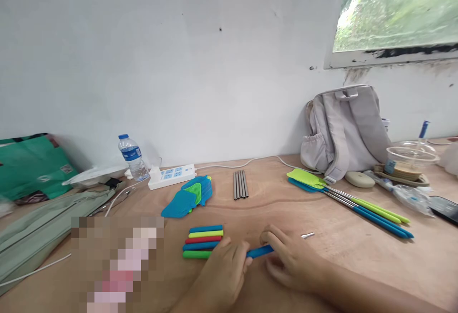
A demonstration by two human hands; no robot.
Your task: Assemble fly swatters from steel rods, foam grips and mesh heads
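Your left hand (229,267) is closed around the left end of the blue handle (260,252), which sits between your two hands, just beside the row of coloured handles (203,240). Your right hand (289,255) curls over the other end, but it hides the contact, so I cannot tell whether it grips the handle, the metal rod (307,235) poking out beyond it, or both. The likeliest trouble, I judge, is a slip: if your right fingers bear on smooth metal, a push or twist could slide them along it, and a tilted rod could bind against the handle. Whether the two are joined is hidden too. Your left hand also overlaps the right end of the green handle (196,254); a dropped wrist could roll it into the others, since they look round and nothing visible braces them. The steel tubes (241,185) near the wall (214,88) lie well apart from your hands, so you seem less likely to knock them, though a jolted table (272,203) could set them rolling.
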